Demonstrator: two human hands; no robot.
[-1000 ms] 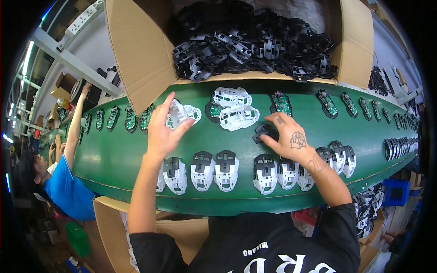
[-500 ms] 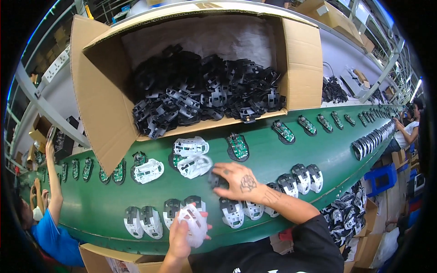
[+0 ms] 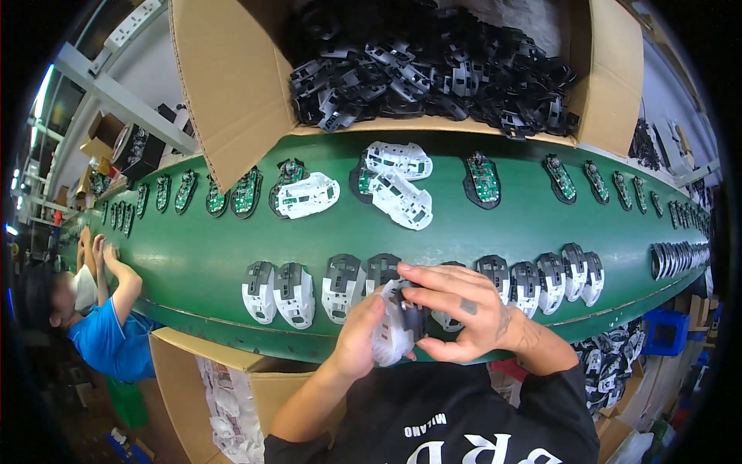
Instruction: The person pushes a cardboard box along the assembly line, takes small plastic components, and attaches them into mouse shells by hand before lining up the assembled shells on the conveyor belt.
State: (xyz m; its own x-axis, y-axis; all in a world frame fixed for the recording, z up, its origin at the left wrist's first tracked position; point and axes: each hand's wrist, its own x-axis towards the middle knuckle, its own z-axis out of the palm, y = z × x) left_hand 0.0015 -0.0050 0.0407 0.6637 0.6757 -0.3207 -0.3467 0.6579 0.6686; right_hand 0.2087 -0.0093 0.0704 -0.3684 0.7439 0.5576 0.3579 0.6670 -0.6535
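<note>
Close to my body, my left hand (image 3: 357,340) grips a white mouse shell (image 3: 389,331) by its side. My right hand (image 3: 468,313) is closed over a black plastic piece (image 3: 413,315) and presses it against that shell; the fingers partly hide where the two meet. Beyond my hands, a loose white shell (image 3: 402,199) overlaps another white shell (image 3: 398,160) and a circuit board on a black base. Further left a white shell (image 3: 308,196) lies partly over another board. Grey-and-white mouse covers (image 3: 294,295) stand in a row along the near edge.
The green work surface (image 3: 541,224) carries a far row of boards on black bases (image 3: 483,182). An open carton (image 3: 232,85) of black plastic parts (image 3: 456,77) stands behind. A co-worker in blue (image 3: 116,340) sits at the left. Another carton (image 3: 263,387) and a blue crate (image 3: 665,332) are below.
My right hand has come back from beside the white shells to my left hand, bringing the black piece onto the held shell. The view has tilted downward.
</note>
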